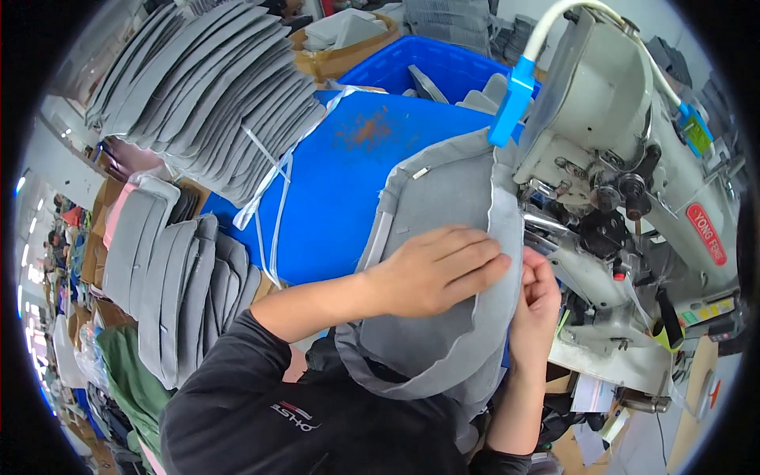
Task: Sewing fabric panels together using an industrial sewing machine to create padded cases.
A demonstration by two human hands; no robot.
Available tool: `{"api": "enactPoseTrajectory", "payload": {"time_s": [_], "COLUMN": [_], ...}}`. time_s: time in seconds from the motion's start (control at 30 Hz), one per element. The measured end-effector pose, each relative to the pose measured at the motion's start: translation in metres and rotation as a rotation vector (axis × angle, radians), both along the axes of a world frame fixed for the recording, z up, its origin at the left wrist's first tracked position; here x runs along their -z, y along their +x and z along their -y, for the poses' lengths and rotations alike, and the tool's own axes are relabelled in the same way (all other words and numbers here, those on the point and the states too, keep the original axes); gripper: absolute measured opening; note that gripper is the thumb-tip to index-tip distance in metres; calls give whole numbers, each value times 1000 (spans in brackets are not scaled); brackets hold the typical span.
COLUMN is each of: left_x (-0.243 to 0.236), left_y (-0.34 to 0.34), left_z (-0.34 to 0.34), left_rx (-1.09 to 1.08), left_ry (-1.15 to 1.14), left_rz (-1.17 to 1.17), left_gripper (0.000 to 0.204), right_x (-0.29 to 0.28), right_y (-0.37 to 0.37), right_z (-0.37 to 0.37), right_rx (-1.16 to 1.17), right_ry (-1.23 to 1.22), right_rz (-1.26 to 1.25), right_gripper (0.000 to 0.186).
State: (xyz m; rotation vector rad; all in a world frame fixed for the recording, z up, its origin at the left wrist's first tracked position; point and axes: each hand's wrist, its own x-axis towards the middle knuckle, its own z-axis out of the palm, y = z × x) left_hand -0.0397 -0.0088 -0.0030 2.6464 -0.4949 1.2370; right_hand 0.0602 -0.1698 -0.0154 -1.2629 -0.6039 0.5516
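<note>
Left fingers [475, 255] of your left hand [434, 273]: stretched over the inside of the grey fabric piece [443, 210], tips at its raised wall. Thumb hidden, so can't tell if you're pinching or just pressing. Your right hand [537, 305]: fingers curled in at that wall's outer face. Looks like a light hold on the edge, but contact is partly hidden; can't tell for sure.

Piece sits tilted between you and the grey sewing machine [586, 91], far end over the blue counter [340, 190], near end hanging at your lap. Wall is wavy, so it could fold or pucker if your two hands pull unevenly. Near end's sag could drag the edge out of line, likely if the left hand eases off.

Right hand is just beside the machine's metal parts; knuckles could knock them, or a finger could get caught if the machine ran now. Can't tell whether the edge is under the foot.

Blue connector [513, 103] hangs right at the far wall; it could snag when the piece turns. White straps [285, 198] lie loose near the left side, same risk. The tall panel stack [210, 95] leans; a bump might slide it.
</note>
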Motion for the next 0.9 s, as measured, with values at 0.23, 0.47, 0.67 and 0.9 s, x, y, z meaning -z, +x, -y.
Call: {"api": "enactPoseTrajectory", "payload": {"time_s": [0.23,0.47,0.67,0.9], "left_x": [9,13,7,12], "left_y": [1,19,12,6], "left_z": [-2,-16,-7,-7], "left_rx": [-60,-154,-134,6], "left_ry": [-10,-10,47,96], "left_rz": [-48,-97,-8,120], "left_gripper": [41,46,43,34], "right_x": [8,8,7,8], "right_y": [-6,10,17,-5], "right_z": [-6,-25,-26,-2], "right_rx": [67,83,108,-16], "right_ry": [15,57,42,-87], "right_rz": [-108,-99,-57,69], "right_gripper": [21,19,19,24]}}
